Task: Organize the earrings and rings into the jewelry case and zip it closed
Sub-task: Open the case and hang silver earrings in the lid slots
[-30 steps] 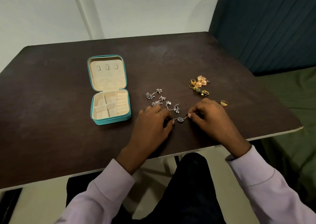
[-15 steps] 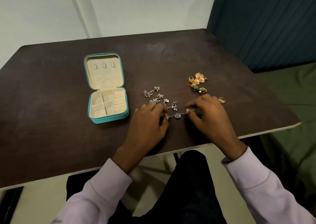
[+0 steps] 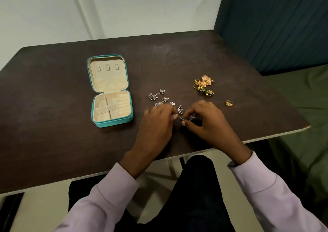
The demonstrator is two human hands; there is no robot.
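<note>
While both hands work low over the near edge of the dark, matte tabletop (image 3: 53,125), a small silver chain earring (image 3: 186,118) sits pinched between them. Left hand (image 3: 156,125) lies knuckles up, fingers curled, thumb and forefinger nipping one end of the piece. Right hand (image 3: 207,120) arches over the other end, fingers bent and closed tight on it, thumb tip showing underneath. Lilac sleeves cover both wrists.

Just beyond the knuckles lies a loose scatter of silver earrings (image 3: 160,97), knobbly little clusters on fine chains. Toward the right edge, a heap of gold jewellery (image 3: 203,84): domed, filigree bell shapes, thin hoops, one green-enamelled piece. A single gold ring (image 3: 229,103) lies apart, nearer the right edge.

Left of the hands, well apart from them, stands the square teal jewelry case (image 3: 113,121), lid upright, its cream padded lining split into small compartments, with a ribbed ring roll down the right side.
</note>
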